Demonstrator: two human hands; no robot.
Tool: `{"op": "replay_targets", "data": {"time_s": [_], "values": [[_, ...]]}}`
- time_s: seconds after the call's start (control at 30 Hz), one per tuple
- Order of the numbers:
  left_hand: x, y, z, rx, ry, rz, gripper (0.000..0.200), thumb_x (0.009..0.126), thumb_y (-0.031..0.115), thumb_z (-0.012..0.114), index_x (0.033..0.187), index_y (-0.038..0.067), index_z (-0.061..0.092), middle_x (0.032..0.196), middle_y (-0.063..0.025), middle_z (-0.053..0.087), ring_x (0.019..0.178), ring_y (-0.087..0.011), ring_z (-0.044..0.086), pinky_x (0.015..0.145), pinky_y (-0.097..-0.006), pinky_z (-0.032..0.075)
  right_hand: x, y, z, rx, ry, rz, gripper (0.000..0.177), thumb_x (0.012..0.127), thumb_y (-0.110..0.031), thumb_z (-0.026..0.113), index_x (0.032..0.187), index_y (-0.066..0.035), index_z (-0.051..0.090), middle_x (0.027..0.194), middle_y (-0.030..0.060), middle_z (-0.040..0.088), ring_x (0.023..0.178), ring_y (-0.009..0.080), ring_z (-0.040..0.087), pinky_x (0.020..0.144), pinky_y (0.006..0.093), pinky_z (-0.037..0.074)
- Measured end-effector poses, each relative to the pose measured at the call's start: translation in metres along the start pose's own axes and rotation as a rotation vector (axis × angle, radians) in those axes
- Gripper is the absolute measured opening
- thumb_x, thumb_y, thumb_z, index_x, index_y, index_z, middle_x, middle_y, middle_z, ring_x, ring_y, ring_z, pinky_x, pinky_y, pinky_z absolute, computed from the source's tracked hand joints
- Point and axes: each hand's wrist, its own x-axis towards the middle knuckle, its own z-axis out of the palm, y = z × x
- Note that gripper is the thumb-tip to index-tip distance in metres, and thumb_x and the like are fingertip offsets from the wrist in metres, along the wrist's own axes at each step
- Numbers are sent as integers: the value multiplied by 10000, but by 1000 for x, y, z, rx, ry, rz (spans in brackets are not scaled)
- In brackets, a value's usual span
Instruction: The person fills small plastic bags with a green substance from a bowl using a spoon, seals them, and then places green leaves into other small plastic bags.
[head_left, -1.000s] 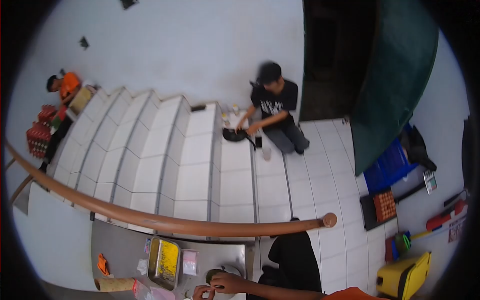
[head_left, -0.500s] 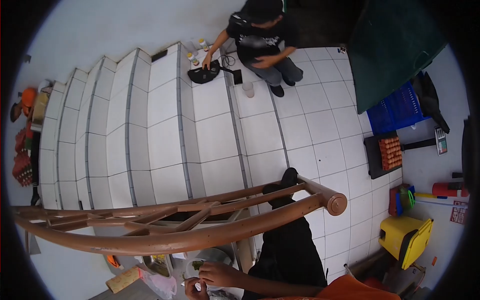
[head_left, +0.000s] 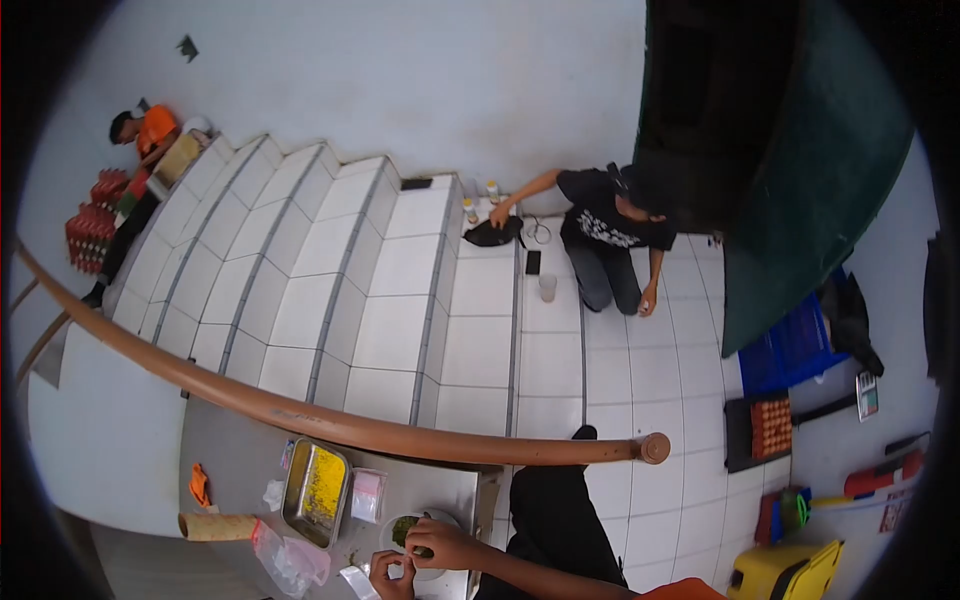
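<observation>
My right hand (head_left: 440, 543) reaches in from the right over a round bowl (head_left: 436, 574), its fingers bent and pinched. Close to it at the lower left, my left hand (head_left: 392, 574) is closed too, thumb and fingertips together. The fingertips of both hands nearly meet; whatever they hold is too small to make out. Chopped green stuff (head_left: 403, 528) shows in the bowl beside my right hand. On the grey tabletop (head_left: 230, 440) around them are a metal tray (head_left: 293, 495) with yellow bits, a clear packet with pink contents (head_left: 368, 496) and a pinkish plastic bag (head_left: 295, 562).
A brown handrail (head_left: 400, 438) crosses above the table, with white tiled steps (head_left: 390, 300) beyond. A person in black (head_left: 610, 225) crouches by a black pouch (head_left: 490, 233). Another person in orange (head_left: 155, 130) sits upper left. Eggs (head_left: 771, 428) and a yellow bin (head_left: 785, 572) stand right.
My view has tilted upward, showing more of the tabletop and wall. My hands stay close together over the bowl. The crouching person's free hand has gone from the belly down beside the knee.
</observation>
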Motion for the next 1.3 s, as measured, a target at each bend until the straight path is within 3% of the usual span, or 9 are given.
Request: {"op": "replay_targets", "data": {"time_s": [0.17, 0.4, 0.7, 0.87, 1.0, 1.03, 1.1, 1.3], "values": [[-2, 1, -10, -25, 55, 60, 150, 799, 5, 779, 843, 24, 636, 865, -93, 619, 794, -201, 589, 748, -316, 485, 13, -20, 3, -58, -114, -20, 166, 856, -186, 755, 916, -62, 661, 962, 69, 676, 978, 287, 615, 869, 407, 507], [-11, -20, -7, -124, 174, 14, 185, 772, -12, 810, 868, 31, 658, 871, -95, 654, 756, -185, 620, 712, -303, 509, 19, -23, 7, -123, -80, -22, 142, 884, -185, 736, 934, -66, 675, 946, 79, 688, 967, 303, 644, 868, 403, 509], [-12, -10, -8, -98, 101, 61, 155, 764, 36, 842, 846, 35, 710, 855, -98, 674, 755, -201, 635, 697, -308, 517, 15, -30, -5, -244, -239, -58, 163, 843, -188, 747, 923, -69, 670, 937, 73, 679, 970, 300, 631, 860, 405, 511], [-9, -21, -12, -148, 123, 29, 154, 757, 25, 840, 838, 38, 710, 854, -98, 688, 771, -200, 650, 700, -308, 526, 6, -28, 9, -196, -80, -5, 173, 821, -150, 769, 932, -64, 667, 925, 70, 679, 954, 298, 628, 845, 400, 509], [-8, -25, -17, -142, 128, 117, 173, 739, 19, 849, 830, 32, 702, 857, -108, 689, 744, -204, 647, 695, -299, 523, 4, -31, 11, -214, -76, -25, 165, 856, -167, 754, 953, -60, 677, 923, 66, 683, 955, 291, 626, 859, 384, 507], [-7, -23, -22, -84, 83, 189, 161, 799, 38, 824, 891, 38, 692, 853, -73, 682, 743, -172, 637, 695, -291, 520, 4, -32, 9, -217, -90, -47, 164, 863, -171, 749, 956, -57, 676, 927, 70, 679, 955, 293, 625, 862, 384, 505], [-13, -8, -32, -157, 8, 58, 141, 843, 65, 821, 924, 12, 719, 932, -135, 712, 864, -278, 667, 805, -390, 535, 4, -31, 8, -239, -109, -95, 163, 868, -189, 740, 947, -63, 672, 930, 72, 677, 960, 300, 622, 858, 395, 506], [-24, 13, -52, -259, 5, -68, 144, 831, 87, 829, 931, 33, 740, 909, -108, 729, 858, -235, 677, 805, -363, 531, -9, -31, 32, -113, -76, -127, 169, 883, -218, 707, 925, -66, 646, 935, 96, 644, 972, 328, 603, 849, 413, 496]]}}
